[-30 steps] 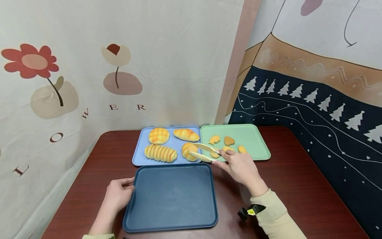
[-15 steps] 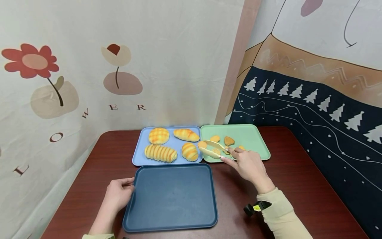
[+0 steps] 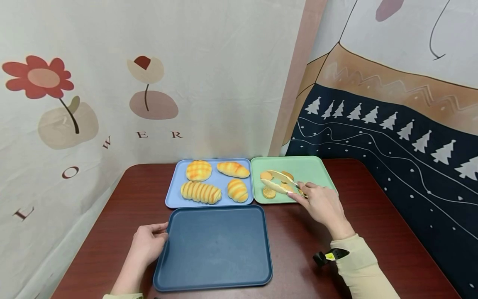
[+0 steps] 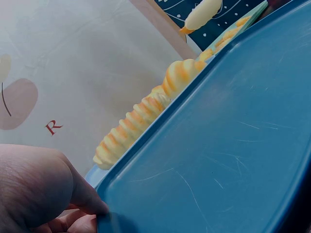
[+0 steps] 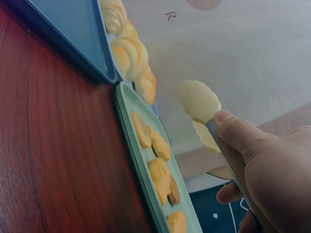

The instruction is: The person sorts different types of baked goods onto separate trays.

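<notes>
My right hand (image 3: pixel 323 205) grips cream-tipped tongs (image 3: pixel 274 187) above the front of the green tray (image 3: pixel 308 168). Between the tong tips sits a round orange-tan cookie (image 3: pixel 266 176); the right wrist view hides it behind the tips (image 5: pixel 198 99). Several cookies lie on that tray, among them a round patterned one (image 3: pixel 269 192); the tongs and hand cover others. At its left edge, the dark blue tray (image 3: pixel 214 249) is pinched by my left hand (image 3: pixel 149 243). The left wrist view shows a finger (image 4: pixel 90 199) at the rim and others curled below.
Left of the green tray is a light blue tray (image 3: pixel 172 199) with a round bun (image 3: pixel 198 170), a long ridged roll (image 3: pixel 201 192) and two smaller breads (image 3: pixel 237 190). The brown table (image 3: pixel 127 199) meets a printed wall cloth (image 3: pixel 224 83) at the back.
My right hand has moved right and slightly away with the tongs, carrying the round cookie from over the light blue tray to over the green one. The left hand and dark blue tray stay put.
</notes>
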`<control>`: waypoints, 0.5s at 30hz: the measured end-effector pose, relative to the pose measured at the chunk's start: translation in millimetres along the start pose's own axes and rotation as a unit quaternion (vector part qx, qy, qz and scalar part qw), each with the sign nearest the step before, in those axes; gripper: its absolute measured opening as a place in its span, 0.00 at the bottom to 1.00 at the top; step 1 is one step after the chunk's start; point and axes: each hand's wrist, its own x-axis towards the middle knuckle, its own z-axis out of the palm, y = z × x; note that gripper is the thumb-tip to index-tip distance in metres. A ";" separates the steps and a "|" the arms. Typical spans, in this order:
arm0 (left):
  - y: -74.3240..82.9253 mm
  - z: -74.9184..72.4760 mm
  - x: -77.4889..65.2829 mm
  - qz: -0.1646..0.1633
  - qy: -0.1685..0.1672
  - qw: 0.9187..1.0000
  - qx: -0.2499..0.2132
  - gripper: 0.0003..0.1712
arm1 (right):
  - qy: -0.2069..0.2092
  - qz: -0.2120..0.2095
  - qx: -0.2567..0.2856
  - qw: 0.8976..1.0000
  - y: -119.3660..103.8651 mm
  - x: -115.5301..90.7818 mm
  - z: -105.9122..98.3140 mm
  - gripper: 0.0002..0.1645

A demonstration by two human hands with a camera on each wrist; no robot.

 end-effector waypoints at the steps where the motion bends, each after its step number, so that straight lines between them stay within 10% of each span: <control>1: 0.0 -0.1 -0.2 0.000 0.000 1.000 0.000 0.24 | -0.001 0.002 -0.002 1.000 1.6 0.0 -0.7 0.37; 15: 1.0 0.3 -1.0 0.000 0.003 1.000 -0.004 0.24 | -0.001 0.029 -0.008 1.000 22.6 -2.3 -7.5 0.38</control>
